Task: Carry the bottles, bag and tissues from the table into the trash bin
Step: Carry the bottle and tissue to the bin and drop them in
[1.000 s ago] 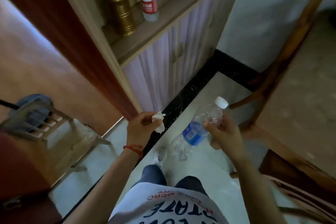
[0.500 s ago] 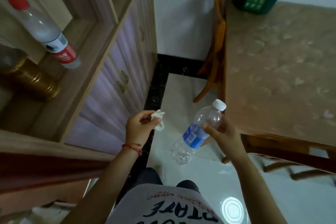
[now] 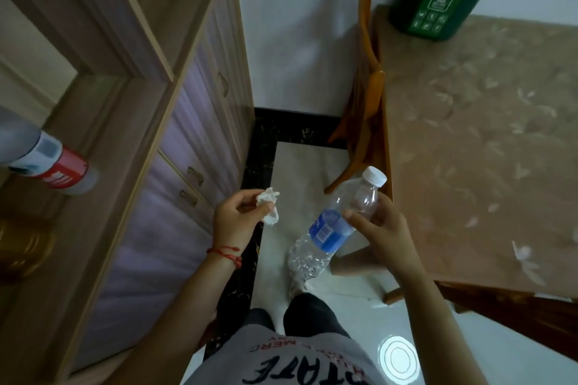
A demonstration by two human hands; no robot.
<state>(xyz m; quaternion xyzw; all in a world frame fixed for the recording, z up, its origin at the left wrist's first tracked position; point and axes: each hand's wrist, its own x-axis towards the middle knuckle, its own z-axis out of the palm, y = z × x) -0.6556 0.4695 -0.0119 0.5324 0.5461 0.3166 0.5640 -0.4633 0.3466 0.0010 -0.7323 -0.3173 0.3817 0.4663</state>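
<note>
My left hand pinches a crumpled white tissue between thumb and fingers. My right hand grips a clear, empty plastic bottle with a blue label and white cap, tilted with its cap up to the right. Both hands hang in front of me over the tiled floor. The green trash bin with a black liner stands on the far end of the table, at the top right, well beyond my right hand.
A wooden cabinet with purple doors runs along the left; a red-labelled bottle and a gold container sit on its shelf. A wooden chair is tucked against the table's left edge. A narrow strip of pale floor lies between.
The view has swung right and forward: the table and green bin have come into sight and grown closer. Both hands keep the same hold on tissue and bottle.
</note>
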